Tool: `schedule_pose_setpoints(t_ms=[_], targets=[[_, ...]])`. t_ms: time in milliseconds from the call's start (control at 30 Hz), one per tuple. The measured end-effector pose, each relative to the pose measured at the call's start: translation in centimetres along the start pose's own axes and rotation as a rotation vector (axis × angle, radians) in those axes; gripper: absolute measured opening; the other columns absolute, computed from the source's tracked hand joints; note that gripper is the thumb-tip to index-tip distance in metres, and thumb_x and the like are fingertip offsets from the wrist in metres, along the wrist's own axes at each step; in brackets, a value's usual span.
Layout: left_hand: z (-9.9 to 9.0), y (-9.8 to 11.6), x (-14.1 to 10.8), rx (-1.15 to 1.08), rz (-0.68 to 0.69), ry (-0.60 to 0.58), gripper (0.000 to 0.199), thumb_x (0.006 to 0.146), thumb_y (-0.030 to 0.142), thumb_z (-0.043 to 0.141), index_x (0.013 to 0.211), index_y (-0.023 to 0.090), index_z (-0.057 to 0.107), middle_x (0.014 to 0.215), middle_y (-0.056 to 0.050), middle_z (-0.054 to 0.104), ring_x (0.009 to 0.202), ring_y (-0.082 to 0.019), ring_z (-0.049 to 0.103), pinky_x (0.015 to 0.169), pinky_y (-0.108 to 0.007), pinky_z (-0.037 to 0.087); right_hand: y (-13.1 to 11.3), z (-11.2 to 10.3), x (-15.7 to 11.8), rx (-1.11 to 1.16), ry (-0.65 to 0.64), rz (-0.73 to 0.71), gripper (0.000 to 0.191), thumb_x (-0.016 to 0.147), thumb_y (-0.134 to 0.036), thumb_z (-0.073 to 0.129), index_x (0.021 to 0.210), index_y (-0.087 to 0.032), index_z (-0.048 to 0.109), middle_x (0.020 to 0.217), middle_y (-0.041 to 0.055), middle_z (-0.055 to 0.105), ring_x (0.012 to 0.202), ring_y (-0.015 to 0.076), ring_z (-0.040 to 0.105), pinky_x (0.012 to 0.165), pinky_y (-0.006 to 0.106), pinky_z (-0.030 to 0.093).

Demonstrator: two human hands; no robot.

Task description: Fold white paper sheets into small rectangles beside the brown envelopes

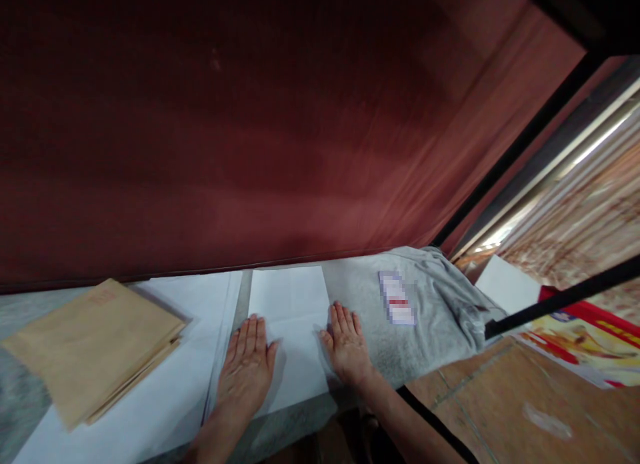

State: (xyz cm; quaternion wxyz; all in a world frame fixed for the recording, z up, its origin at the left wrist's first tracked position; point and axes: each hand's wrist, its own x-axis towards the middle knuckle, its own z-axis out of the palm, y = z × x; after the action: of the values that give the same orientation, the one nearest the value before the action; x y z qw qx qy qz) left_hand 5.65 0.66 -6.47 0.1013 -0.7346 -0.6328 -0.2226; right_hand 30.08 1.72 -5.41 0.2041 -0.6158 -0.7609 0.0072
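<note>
A white sheet of paper (295, 324) with faint crease lines lies on the grey cloth-covered surface in front of me. My left hand (247, 357) rests flat along its left edge, fingers stretched out. On the opposite edge, my right hand (347, 341) lies palm down with its fingers extended and the thumb on the paper. Left of my left hand is a stack of larger white sheets (165, 391). Several brown envelopes (107, 347) sit in a pile on top of that stack.
Grey cloth (440, 311) bunches at the right end of the surface. A small printed slip (397, 299) lies there. Behind rises a dark red panel (280, 137). Black frame bars (520, 151) stand at right, near a colourful printed box (585, 337) on the tiled floor (495, 397).
</note>
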Motion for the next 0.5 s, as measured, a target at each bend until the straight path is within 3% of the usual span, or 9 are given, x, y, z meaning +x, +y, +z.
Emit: schedule_pose_setpoints(t_ms=[100,200,300,500], targets=[[-0.2,0.3,2.2,0.022,-0.007,-0.035,0.060,0.098,0.037,0.031,0.145,0.003,0.047,0.145,-0.022,0.056,0.141,-0.032,0.047,0.119,-0.053,0.032,-1.2,-0.3,2.0,0.064,0.009,0.047,0.057,0.105,-0.042,0.034,0.151,-0.009,0.042,0.158,0.0183,0.038,0.148,0.0324,0.033,0.120,0.058,0.028],[0.3,1.3,4.7,0.002,0.082,-0.075,0.055,0.098,0.029,0.032,0.144,0.004,0.048,0.151,-0.020,0.050,0.144,-0.028,0.043,0.119,-0.048,0.034,-3.6,0.0,5.4,0.237,-0.013,-0.055,0.058,0.107,-0.042,0.024,0.153,-0.010,0.038,0.159,0.0149,0.038,0.150,0.0259,0.030,0.121,0.051,0.031],[1.6,2.1,6.3,0.005,0.168,-0.136,0.054,0.093,0.017,0.036,0.145,0.006,0.048,0.151,-0.019,0.051,0.145,-0.027,0.041,0.118,-0.048,0.036,-6.3,1.3,8.7,0.368,-0.074,-0.126,0.058,0.108,-0.039,0.014,0.149,-0.010,0.045,0.154,0.0127,0.047,0.146,0.0205,0.037,0.119,0.044,0.035],[3.2,1.4,7.3,0.072,0.152,-0.199,0.058,0.088,0.010,0.041,0.146,0.011,0.049,0.154,-0.016,0.047,0.147,-0.028,0.038,0.121,-0.050,0.029,-8.2,4.1,11.4,0.287,-0.098,-0.135,0.051,0.109,-0.037,0.023,0.145,-0.016,0.051,0.150,0.0096,0.052,0.144,0.0194,0.041,0.122,0.044,0.028]])
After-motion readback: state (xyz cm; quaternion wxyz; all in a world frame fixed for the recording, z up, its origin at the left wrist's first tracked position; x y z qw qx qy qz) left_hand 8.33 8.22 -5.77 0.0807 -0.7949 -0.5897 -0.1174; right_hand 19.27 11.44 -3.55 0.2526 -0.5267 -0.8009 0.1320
